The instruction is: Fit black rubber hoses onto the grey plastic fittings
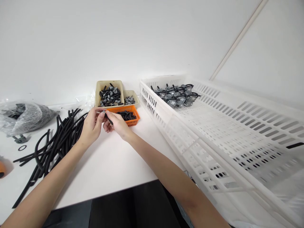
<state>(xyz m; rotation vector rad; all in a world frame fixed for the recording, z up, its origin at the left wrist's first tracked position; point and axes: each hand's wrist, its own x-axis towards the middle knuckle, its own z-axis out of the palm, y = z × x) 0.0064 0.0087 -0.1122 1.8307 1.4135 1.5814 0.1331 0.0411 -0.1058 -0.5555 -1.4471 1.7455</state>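
Observation:
Over the white table, my left hand and my right hand meet with their fingertips closed round one small part. It shows as a short black tube piece with a small grey end between the thumbs; fingers cover much of it. Just behind the hands stands an orange basket of short black pieces. To the left of my left hand lies a loose pile of long black tubes.
A cream bin and a smaller cream bin hold parts at the back. A large white crate on the right contains several assemblies. A clear plastic bag, a black ring and an orange object lie left.

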